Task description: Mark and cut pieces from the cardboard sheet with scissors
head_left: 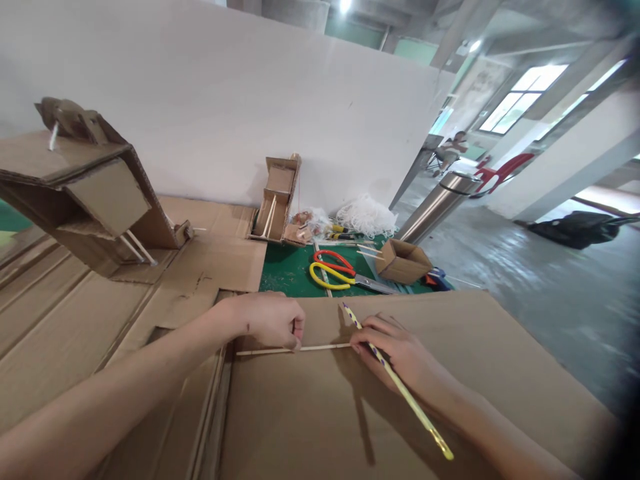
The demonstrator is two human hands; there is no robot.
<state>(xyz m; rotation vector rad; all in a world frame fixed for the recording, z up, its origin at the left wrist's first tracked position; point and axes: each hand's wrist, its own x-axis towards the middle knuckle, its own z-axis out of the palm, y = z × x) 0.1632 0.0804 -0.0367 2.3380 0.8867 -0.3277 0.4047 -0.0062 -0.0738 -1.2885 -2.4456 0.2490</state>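
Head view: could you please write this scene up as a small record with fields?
Left hand: left hand, fingers curled, fingertips at the thin stick; grip unclear
Right hand: right hand, holding the spotted yellow pencil, fingertips at the stick's right end
Stick: lying on the large cardboard sheet
Beyond the sheet: scissors with red and yellow handles, on the green surface; small open cardboard box to their right
Far left: large cardboard structure
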